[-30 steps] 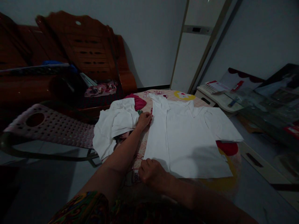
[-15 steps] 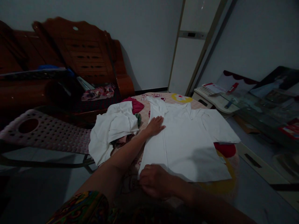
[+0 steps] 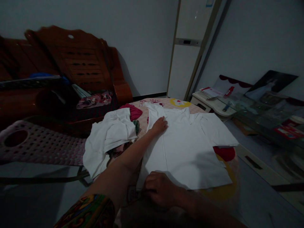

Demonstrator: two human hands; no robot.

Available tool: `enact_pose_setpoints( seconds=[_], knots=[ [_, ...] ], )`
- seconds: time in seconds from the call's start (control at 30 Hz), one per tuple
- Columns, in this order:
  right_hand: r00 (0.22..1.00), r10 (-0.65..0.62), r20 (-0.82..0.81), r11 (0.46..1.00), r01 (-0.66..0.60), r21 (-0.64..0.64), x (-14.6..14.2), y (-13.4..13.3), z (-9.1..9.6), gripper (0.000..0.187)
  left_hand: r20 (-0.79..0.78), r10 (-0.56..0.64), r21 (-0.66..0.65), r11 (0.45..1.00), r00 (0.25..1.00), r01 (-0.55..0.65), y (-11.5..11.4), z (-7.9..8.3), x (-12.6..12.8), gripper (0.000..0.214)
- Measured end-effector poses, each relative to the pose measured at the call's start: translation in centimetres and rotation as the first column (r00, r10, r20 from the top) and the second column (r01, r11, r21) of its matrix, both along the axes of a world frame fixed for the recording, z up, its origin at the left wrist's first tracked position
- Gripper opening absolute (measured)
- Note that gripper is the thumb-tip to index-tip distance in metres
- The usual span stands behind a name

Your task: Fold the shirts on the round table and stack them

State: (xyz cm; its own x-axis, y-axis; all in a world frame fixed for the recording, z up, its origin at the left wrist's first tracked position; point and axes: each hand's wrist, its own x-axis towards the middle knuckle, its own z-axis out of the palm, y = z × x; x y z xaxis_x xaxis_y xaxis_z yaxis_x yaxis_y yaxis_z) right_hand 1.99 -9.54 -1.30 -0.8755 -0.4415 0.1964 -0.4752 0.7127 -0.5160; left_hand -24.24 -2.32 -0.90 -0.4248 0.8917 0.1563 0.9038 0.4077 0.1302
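Left hand [image 3: 160, 125] shifted onto white shirt [image 3: 187, 148], right hand [image 3: 159, 188] at near hem

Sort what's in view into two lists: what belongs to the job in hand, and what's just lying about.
In the job:
- white shirt, spread out, left hand resting on it, right hand at its near edge
- patterned tablecloth beneath

Lying about:
- crumpled white cloth, perhaps part of the job, but untouched by either hand
- floral cloth
- papers
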Motion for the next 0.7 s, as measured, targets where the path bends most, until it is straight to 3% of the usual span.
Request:
enact_pose_setpoints(
  seconds=[0.2, 0.37, 0.43, 0.5, 0.6, 0.7],
  knots=[
    [0.999, -0.007, 0.041, 0.998, 0.010, -0.059, 0.0, 0.1, -0.8, 0.015, 0.045, 0.195, -0.082, 0.978, 0.980, -0.191, 2.5, 1.1, 0.2, 0.033],
    [0.997, 0.021, 0.071, 0.995, -0.014, -0.097, 0.1, 0.4, -0.3, 0.013, 0.030, 0.233, -0.045, 0.972, 0.972, -0.232, 3.1, 0.2, 0.7, 0.045],
    [0.996, -0.043, 0.075, 0.994, 0.050, -0.100, 0.2, 1.5, 0.8, 0.013, 0.015, 0.201, -0.012, 0.979, 0.979, -0.201, 2.7, -0.5, 0.9, 0.050],
    [0.979, -0.202, 0.036, 0.966, 0.205, -0.157, 0.5, 3.6, 2.1, 0.017, 0.021, 0.154, 0.004, 0.988, 0.988, -0.154, 2.2, -1.1, 0.9, 0.054],
    [0.850, -0.526, -0.011, 0.817, 0.502, -0.286, 1.3, 8.5, 3.8, 0.023, 0.050, 0.112, 0.014, 0.994, 0.993, -0.112, 1.8, -1.5, 0.7, 0.055],
    [0.571, -0.816, -0.092, 0.577, 0.790, -0.210, 3.2, 14.4, 4.4, 0.025, 0.094, 0.154, 0.016, 0.988, 0.984, -0.156, 2.2, -1.4, 0.8, 0.054]
  ],
)
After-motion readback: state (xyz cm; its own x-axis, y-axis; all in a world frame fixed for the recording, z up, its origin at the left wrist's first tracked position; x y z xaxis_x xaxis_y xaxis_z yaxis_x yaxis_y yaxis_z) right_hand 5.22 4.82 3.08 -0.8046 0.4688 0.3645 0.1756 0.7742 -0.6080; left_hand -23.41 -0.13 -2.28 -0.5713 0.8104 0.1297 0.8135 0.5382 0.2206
